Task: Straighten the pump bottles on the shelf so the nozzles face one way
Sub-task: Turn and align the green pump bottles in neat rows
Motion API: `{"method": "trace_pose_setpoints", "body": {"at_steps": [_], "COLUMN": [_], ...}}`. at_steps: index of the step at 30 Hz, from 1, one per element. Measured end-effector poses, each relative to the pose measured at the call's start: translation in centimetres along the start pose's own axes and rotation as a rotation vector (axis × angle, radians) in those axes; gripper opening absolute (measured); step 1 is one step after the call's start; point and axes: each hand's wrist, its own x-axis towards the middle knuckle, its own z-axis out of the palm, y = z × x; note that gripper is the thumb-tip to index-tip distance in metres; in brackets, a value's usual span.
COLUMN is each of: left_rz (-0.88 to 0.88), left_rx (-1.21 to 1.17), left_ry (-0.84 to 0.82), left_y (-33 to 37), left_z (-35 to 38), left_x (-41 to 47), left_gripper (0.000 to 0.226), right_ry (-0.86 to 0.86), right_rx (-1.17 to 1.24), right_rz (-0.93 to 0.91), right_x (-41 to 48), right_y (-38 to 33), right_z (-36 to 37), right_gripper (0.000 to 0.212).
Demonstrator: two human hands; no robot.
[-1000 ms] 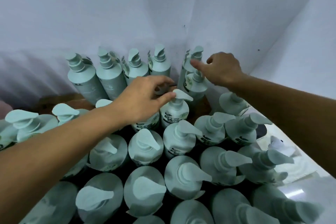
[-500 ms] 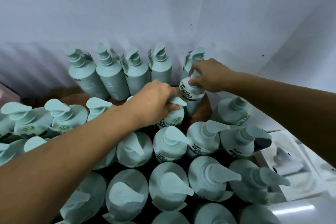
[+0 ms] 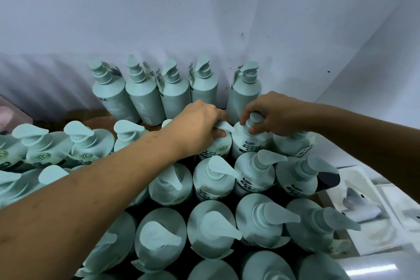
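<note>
Several pale green pump bottles crowd a wooden shelf (image 3: 95,118). My left hand (image 3: 200,125) grips the pump head of one bottle (image 3: 216,148) in the second row from the back; its nozzle tip pokes out to the right. My right hand (image 3: 272,113) curls over the pump of the neighbouring bottle (image 3: 247,141), thumb and fingers pinching its collar. Most front bottles such as one (image 3: 213,179) have nozzles pointing right. A back row of taller bottles (image 3: 175,93) stands against the wall.
A white wall (image 3: 204,18) closes the back and a white side panel (image 3: 375,63) the right. Flat white packets (image 3: 363,211) lie at the right edge of the shelf. A bare strip of shelf shows between the back row and the bottles on the left.
My right hand has set its bottle down beside the one under my left hand and now holds its pump from above. My left hand stays on its pump head. The view shifted slightly.
</note>
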Motion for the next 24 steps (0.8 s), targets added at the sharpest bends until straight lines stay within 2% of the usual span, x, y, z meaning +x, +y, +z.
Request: {"method": "trace_pose_setpoints", "body": {"at_steps": [9,12,13,15,17,19,21,22,24], "left_rz": [0.029,0.027,0.022,0.011,0.015,0.005,-0.003,-0.011,-0.044], "left_rx": [-0.022,-0.013,-0.011,-0.014,-0.034,-0.042,-0.009,0.022,0.096], "left_ry": [0.062,0.084,0.090,0.085,0.057,0.065,0.103,0.100,0.064], "left_y": [-0.4,-0.3,-0.3,-0.3,-0.3,-0.5,-1.3,-1.8,-2.6], "left_z": [0.5,0.8,0.9,1.1,1.1,0.7,0.2,0.0,-0.3], "left_x": [0.1,-0.1,-0.1,-0.2,-0.5,-1.2,-1.8,-2.1,-2.7], "left_gripper": [0.027,0.028,0.028,0.026,0.036,0.049,0.046,0.042,0.032], "right_ry": [0.054,0.031,0.063,0.266,0.402,0.247,0.032,-0.017,-0.008], "right_rx": [0.011,0.054,0.124,0.222,0.067,-0.139,-0.282,-0.333,-0.358], "right_rz": [-0.006,0.013,0.035,0.079,0.141,0.199,0.253,0.258,0.239], "right_x": [-0.4,-1.1,-1.5,-2.4,-3.4,-4.5,-5.1,-5.3,-5.5], "right_y": [-0.1,0.1,0.3,1.3,2.6,3.3,3.5,3.6,3.9], "right_z": [0.7,0.4,-0.1,-1.2,-1.8,-1.2,0.1,0.6,0.8], "right_gripper": [0.023,0.033,0.037,0.032,0.028,0.032,0.040,0.041,0.038]}}
